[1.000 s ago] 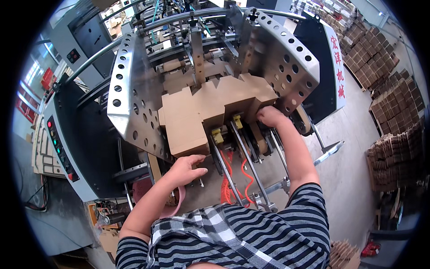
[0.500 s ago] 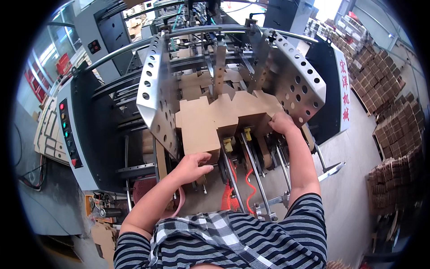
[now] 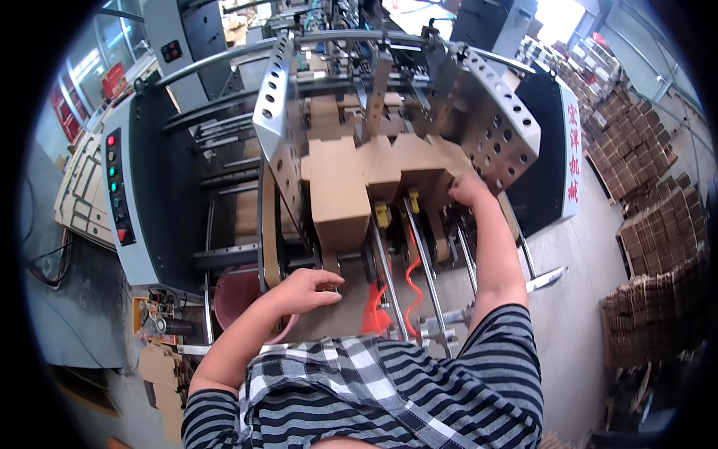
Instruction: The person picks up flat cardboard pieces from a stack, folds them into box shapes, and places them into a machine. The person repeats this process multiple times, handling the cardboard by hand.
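A stack of brown die-cut cardboard blanks (image 3: pixel 359 183) stands between the feeder's perforated steel side guides (image 3: pixel 278 142), the right hand (image 3: pixel 467 188) gripping its right edge, the left hand (image 3: pixel 303 290) curled loosely below the stack.

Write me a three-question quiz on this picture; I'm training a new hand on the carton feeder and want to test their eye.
1. True or false: the right hand rests on the stack of brown cardboard blanks.
2. The left hand is: A) on the control panel, B) low at the feeder's front, below the blanks, C) on the floor stacks.
3. What stands on either side of the blanks?

Key: 1 true. 2 B. 3 Perforated metal side guides.
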The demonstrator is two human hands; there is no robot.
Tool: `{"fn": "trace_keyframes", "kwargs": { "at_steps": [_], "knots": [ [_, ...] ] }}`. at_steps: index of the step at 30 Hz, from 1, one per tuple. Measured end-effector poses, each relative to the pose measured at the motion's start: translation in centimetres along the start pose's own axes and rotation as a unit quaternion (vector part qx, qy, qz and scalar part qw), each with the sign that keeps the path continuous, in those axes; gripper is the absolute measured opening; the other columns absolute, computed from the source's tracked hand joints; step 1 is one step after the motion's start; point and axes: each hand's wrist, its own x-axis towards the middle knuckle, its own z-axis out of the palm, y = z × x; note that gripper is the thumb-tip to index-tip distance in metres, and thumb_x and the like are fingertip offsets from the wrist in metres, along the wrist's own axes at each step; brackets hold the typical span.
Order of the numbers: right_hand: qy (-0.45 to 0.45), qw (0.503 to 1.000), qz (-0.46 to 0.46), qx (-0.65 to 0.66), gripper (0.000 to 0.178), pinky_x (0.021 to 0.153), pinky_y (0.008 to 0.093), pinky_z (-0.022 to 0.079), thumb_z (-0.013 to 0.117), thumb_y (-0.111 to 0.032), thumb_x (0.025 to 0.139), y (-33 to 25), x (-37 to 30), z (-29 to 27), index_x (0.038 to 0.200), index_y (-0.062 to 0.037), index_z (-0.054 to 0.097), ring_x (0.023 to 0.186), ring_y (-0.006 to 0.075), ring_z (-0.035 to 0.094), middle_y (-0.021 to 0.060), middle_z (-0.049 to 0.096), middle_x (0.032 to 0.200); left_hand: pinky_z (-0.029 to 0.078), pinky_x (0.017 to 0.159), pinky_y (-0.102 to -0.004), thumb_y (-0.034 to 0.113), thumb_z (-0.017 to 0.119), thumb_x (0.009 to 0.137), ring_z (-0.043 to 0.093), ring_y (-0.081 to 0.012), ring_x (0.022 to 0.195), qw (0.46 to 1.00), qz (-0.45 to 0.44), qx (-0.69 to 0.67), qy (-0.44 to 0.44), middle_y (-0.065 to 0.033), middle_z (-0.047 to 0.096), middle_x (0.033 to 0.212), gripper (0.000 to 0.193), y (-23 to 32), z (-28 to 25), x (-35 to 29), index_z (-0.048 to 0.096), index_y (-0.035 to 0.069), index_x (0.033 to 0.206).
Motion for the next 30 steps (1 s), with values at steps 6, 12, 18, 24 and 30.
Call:
{"fn": "trace_keyframes", "kwargs": {
  "at_steps": [6,12,18,24,30],
  "knots": [
    [-0.07,0.994,-0.015,-0.077,0.024,0.084,0.0369,0.051,0.062,-0.011,0.071,1.9,1.1,3.2,0.094,-0.0083,0.071,0.096,0.0286,0.065,0.0139,0.068,0.098,0.047,0.094,-0.0297,0.008,0.066,0.082,0.061,-0.0181,0.106,0.967,-0.112,-0.222,0.06,-0.0127,0.064,0.114,0.038,-4.2,2.1,-8.3,0.059,-0.004,0.117],
    [-0.042,0.996,0.014,-0.073,0.027,0.086,0.0395,0.049,0.059,-0.01,0.074,1.2,2.0,4.7,0.099,-0.0069,0.068,0.101,0.0323,0.061,0.0164,0.065,0.105,0.047,0.093,-0.0289,0.005,0.063,0.084,0.061,-0.0165,0.104,0.941,-0.137,-0.292,0.101,-0.0099,0.065,0.112,0.035,-5.8,5.5,-14.0,0.059,-0.003,0.118],
    [-0.015,0.997,0.033,-0.068,0.027,0.087,0.0428,0.049,0.056,-0.013,0.076,0.2,0.4,6.1,0.099,-0.0048,0.068,0.104,0.0343,0.06,0.0193,0.064,0.108,0.047,0.092,-0.0285,0.007,0.064,0.085,0.061,-0.0154,0.105,0.933,-0.17,-0.299,0.11,-0.0094,0.064,0.113,0.035,-8.0,7.9,-16.3,0.059,-0.002,0.119],
    [0.009,0.996,0.033,-0.079,0.03,0.088,0.0428,0.049,0.056,-0.016,0.077,0.7,1.1,5.4,0.102,-0.0047,0.068,0.106,0.0338,0.06,0.0206,0.063,0.109,0.047,0.09,-0.0266,0.007,0.065,0.085,0.06,-0.0129,0.101,0.927,-0.181,-0.304,0.126,-0.0086,0.065,0.112,0.035,-8.3,9.3,-17.4,0.06,-0.001,0.119],
    [0.006,0.996,0.019,-0.082,0.029,0.085,0.0409,0.051,0.063,-0.023,0.076,-2.7,-1.4,2.2,0.099,-0.0061,0.069,0.1,0.0297,0.063,0.017,0.067,0.102,0.049,0.073,-0.0232,0.015,0.069,0.083,0.057,-0.0064,0.086,0.926,-0.2,-0.288,0.136,-0.0031,0.066,0.101,0.036,-10.5,11.1,-18.8,0.062,0.003,0.116]
  ]
}}
